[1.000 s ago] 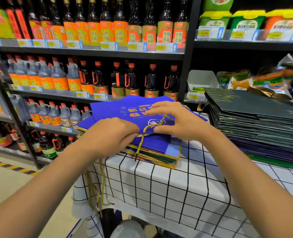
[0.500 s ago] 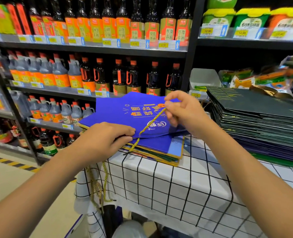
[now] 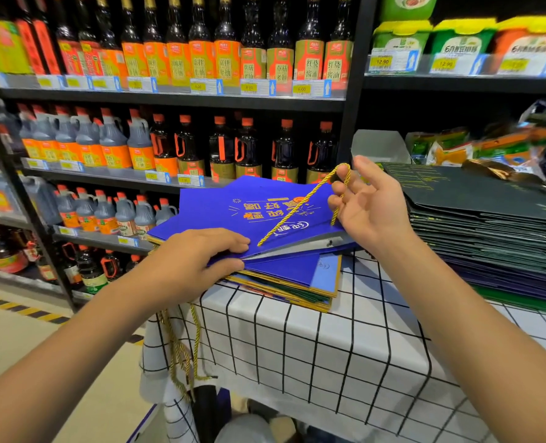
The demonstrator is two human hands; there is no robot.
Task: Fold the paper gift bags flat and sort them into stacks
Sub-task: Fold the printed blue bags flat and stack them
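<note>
A flat blue gift bag (image 3: 233,207) with orange print lies on top of a small stack of folded bags (image 3: 297,282) on the checked tablecloth (image 3: 313,346). My left hand (image 3: 195,260) grips the blue bag's near left edge, thumb on top and fingers under it. My right hand (image 3: 366,203) is raised at the bag's right side, with the gold rope handle (image 3: 300,207) looped over its curled fingers and pulled up taut. The bag's mouth gapes slightly, showing a grey inner lining.
A tall stack of dark green and purple folded bags (image 3: 489,225) fills the table's right side. Gold cords (image 3: 182,346) hang over the table's left edge. Shelves of sauce bottles (image 3: 201,145) stand close behind. Floor with a yellow-black stripe (image 3: 19,310) lies to the left.
My right hand has lifted off the blue bag and drawn the gold rope handle up and to the right. My left hand shifted from pressing to gripping the bag's near edge.
</note>
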